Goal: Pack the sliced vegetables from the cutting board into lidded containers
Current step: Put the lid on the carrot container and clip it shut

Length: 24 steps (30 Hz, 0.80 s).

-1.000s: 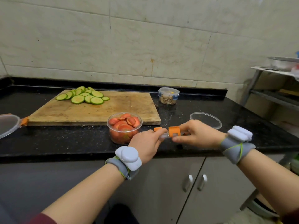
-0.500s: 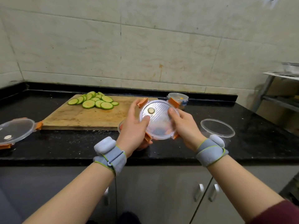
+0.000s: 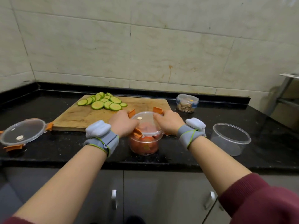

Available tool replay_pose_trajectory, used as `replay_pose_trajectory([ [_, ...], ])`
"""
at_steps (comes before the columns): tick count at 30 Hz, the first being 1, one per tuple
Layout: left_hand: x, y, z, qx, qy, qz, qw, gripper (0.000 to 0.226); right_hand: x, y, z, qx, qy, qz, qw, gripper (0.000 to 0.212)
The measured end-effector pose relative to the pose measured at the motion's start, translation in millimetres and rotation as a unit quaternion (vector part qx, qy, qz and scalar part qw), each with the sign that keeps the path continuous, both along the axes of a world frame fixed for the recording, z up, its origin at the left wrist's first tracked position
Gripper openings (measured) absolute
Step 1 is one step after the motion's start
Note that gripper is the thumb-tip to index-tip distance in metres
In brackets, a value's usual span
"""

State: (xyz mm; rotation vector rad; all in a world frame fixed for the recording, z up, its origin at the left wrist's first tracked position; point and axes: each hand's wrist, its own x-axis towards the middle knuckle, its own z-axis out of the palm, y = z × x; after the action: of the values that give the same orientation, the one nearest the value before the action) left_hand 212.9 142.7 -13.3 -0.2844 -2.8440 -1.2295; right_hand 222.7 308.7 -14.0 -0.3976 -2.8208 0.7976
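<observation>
Desk of black stone, cut off at both sides, carries a wooden cutting board with zucchini slices at its back. Near the front edge stands the carrot-filled container under its clear lid. The left grip and right grip curl over the lid's rim, their tips partly hidden. Empty tub right, spare lid left, small closed tub behind, contents unclear.

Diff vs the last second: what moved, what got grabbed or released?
The round clear plastic lid with orange clips came down from mid-air onto the clear tub of carrot slices, clips still flared out. Left hand and right hand keep gripping its edges; nothing released. Unchanged: green courgette slices on the wooden cutting board, spare clear lid at left, empty clear tub at right.
</observation>
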Motion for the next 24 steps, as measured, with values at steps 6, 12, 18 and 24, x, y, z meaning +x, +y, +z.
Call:
replay_pose_trajectory([
  [6, -5.5, -8.4, -8.0, -0.008, -0.004, 0.003, 1.000, 0.017, -8.6, -5.6, -12.5, 0.005, -0.036, -0.005, 0.999, 0.052],
  [12, -10.1, -14.6, -18.2, 0.004, 0.002, -0.008, 1.000, 0.028, -10.1, -5.4, -18.2, 0.040, -0.039, -0.011, 0.998, 0.053],
  [18, -3.5, -16.5, -26.2, 0.037, 0.019, -0.013, 0.999, 0.016, -7.8, -9.2, -23.6, 0.046, -0.038, -0.003, 0.998, 0.054],
  [24, 5.0, -15.6, -34.5, 0.169, -0.018, -0.003, 0.985, 0.051, -3.4, -6.9, -27.5, -0.025, -0.048, 0.019, 0.998, 0.052],
])
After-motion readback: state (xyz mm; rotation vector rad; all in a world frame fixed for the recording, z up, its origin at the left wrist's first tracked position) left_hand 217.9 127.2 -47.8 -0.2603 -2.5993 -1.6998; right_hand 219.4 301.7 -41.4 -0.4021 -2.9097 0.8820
